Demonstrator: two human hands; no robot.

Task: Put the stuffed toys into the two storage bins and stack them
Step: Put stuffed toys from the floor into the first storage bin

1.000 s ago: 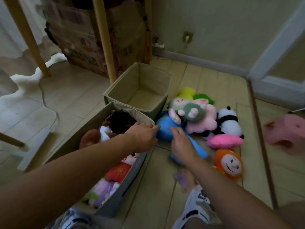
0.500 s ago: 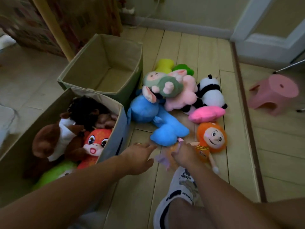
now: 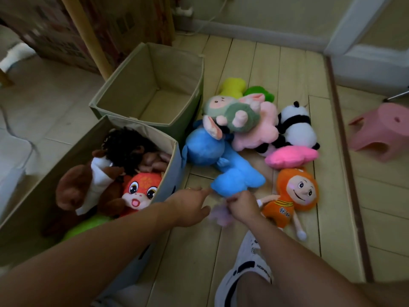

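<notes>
Two beige fabric bins stand on the floor. The near bin (image 3: pixel 170 171) holds several plush toys, among them a red fox-like toy (image 3: pixel 139 189) and a brown one (image 3: pixel 84 187). The far bin (image 3: pixel 194 69) is empty. A heap of toys lies to the right: a blue plush (image 3: pixel 221 160), a green-and-pink doll (image 3: pixel 230 114), a panda (image 3: pixel 296 127), a pink cushion toy (image 3: pixel 290 157) and an orange-haired doll (image 3: pixel 292 196). My right hand (image 3: pixel 242 206) grips a small blurred lilac toy (image 3: pixel 219 216). My left hand (image 3: pixel 190 204) reaches toward it with fingers extended, holding nothing.
A pink plastic stool (image 3: pixel 380 131) lies tipped at the right. My white shoe (image 3: pixel 247 269) is planted below the hands. A wooden post (image 3: pixel 88 36) and patterned cloth stand behind the bins. A dark floor strip (image 3: pixel 345 151) runs along the right.
The view tilted down and nearer to the floor. Both hands drew back from the blue plush to the lilac toy by my shoe, and my right hand closed on it.
</notes>
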